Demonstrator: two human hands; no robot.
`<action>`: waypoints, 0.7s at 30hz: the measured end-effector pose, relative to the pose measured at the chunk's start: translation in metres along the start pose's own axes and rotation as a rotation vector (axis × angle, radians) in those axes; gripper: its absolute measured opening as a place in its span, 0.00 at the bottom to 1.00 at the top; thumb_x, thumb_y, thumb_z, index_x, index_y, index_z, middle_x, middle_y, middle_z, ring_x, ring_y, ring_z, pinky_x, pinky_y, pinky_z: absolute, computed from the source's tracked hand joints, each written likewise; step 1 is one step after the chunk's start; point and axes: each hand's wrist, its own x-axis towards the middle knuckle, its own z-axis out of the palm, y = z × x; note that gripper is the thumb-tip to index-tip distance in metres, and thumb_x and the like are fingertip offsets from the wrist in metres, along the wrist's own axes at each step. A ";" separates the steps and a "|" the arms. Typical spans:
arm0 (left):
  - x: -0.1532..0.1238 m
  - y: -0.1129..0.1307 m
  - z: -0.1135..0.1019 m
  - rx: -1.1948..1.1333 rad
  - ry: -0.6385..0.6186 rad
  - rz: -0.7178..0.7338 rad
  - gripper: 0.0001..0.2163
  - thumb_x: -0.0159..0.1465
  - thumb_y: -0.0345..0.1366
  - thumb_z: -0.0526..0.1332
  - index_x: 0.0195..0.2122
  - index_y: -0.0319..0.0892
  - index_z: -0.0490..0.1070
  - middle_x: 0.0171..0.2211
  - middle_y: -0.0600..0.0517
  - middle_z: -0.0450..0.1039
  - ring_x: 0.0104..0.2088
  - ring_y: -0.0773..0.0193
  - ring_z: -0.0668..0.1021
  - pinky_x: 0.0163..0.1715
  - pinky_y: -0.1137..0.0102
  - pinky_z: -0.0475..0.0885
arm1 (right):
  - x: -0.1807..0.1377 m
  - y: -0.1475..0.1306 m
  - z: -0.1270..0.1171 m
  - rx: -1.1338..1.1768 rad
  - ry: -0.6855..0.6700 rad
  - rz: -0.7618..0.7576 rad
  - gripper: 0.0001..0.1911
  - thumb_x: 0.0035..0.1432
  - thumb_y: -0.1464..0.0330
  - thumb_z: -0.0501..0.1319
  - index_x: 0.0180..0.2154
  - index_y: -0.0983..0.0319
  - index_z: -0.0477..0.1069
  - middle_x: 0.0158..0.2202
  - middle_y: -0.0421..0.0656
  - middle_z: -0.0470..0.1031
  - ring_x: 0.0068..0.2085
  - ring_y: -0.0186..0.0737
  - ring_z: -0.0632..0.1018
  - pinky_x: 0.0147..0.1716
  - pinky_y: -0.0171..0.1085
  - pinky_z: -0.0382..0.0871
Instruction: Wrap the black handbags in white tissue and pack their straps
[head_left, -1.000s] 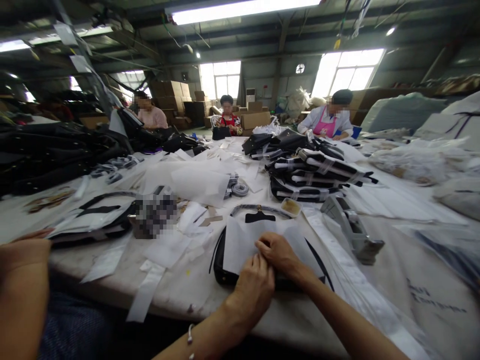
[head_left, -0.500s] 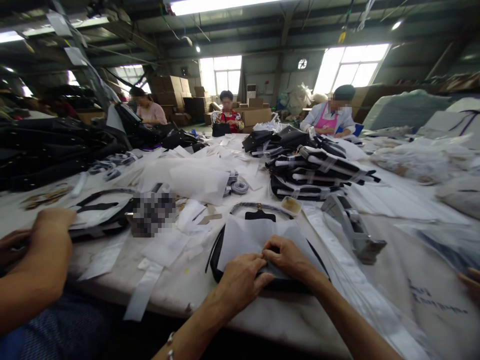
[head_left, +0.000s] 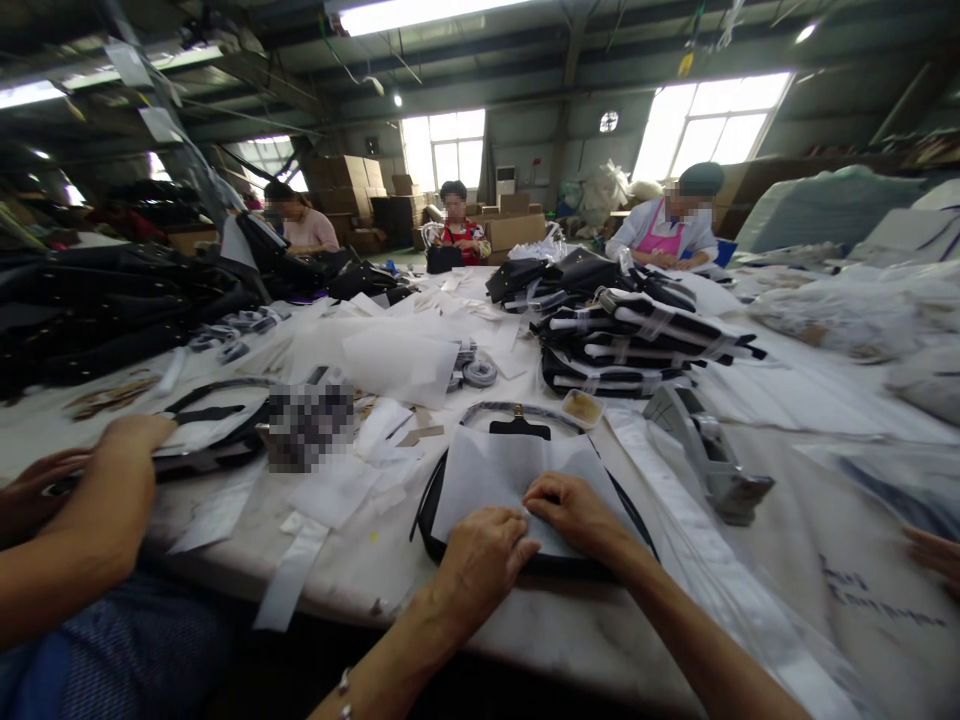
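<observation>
A black handbag (head_left: pixel 442 535) lies flat at the near edge of the table, its front covered by a sheet of white tissue paper (head_left: pixel 495 475). My left hand (head_left: pixel 484 560) and my right hand (head_left: pixel 574 510) meet at the lower edge of the paper, fingers curled and pinching it against the bag. The bag's handle (head_left: pixel 517 410) arcs beyond the paper, with a black tab under it.
A co-worker's arm (head_left: pixel 97 510) at the left rests on another wrapped black bag (head_left: pixel 202 440). A pile of wrapped black bags (head_left: pixel 637 345) stands beyond, a grey tape dispenser (head_left: pixel 709 455) to the right, and tape rolls (head_left: pixel 476 372), paper sheets and strips in between. Three people work at the far end. Another hand (head_left: pixel 934 555) enters at the right edge.
My hands stay at the paper's lower edge, shifting slightly as they press it. The co-worker's arm at the left has come forward onto the other bag. A hand has appeared at the right edge.
</observation>
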 end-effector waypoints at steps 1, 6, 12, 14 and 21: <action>0.000 0.000 0.001 0.007 0.004 0.003 0.06 0.66 0.36 0.62 0.42 0.43 0.76 0.44 0.50 0.79 0.45 0.57 0.79 0.49 0.62 0.74 | 0.000 0.000 0.000 -0.007 0.006 0.009 0.09 0.57 0.68 0.60 0.29 0.59 0.78 0.32 0.42 0.80 0.36 0.39 0.78 0.39 0.35 0.69; -0.002 -0.001 0.003 0.024 0.008 0.014 0.07 0.66 0.36 0.62 0.43 0.42 0.76 0.44 0.49 0.78 0.45 0.56 0.79 0.49 0.61 0.74 | 0.001 -0.006 0.000 -0.071 0.010 0.033 0.08 0.56 0.69 0.59 0.28 0.60 0.77 0.31 0.42 0.79 0.35 0.38 0.77 0.37 0.35 0.67; -0.003 0.002 0.001 0.049 -0.008 0.020 0.07 0.67 0.36 0.61 0.43 0.42 0.75 0.45 0.48 0.78 0.46 0.56 0.79 0.51 0.61 0.74 | 0.001 -0.004 0.006 -0.172 0.043 -0.049 0.08 0.53 0.75 0.58 0.27 0.61 0.74 0.32 0.43 0.76 0.36 0.38 0.76 0.39 0.35 0.67; -0.004 0.001 0.001 0.059 -0.007 0.034 0.08 0.66 0.37 0.62 0.44 0.42 0.75 0.48 0.48 0.77 0.48 0.55 0.78 0.52 0.61 0.73 | 0.000 -0.001 0.008 -0.173 0.054 -0.077 0.08 0.52 0.76 0.57 0.26 0.61 0.73 0.32 0.43 0.76 0.36 0.38 0.76 0.39 0.35 0.67; -0.006 0.002 0.001 0.149 -0.057 0.102 0.13 0.65 0.41 0.64 0.46 0.39 0.73 0.50 0.44 0.76 0.50 0.53 0.77 0.56 0.58 0.69 | -0.006 -0.011 0.005 -0.036 0.073 -0.008 0.06 0.57 0.68 0.59 0.34 0.60 0.76 0.34 0.42 0.78 0.37 0.40 0.77 0.41 0.37 0.69</action>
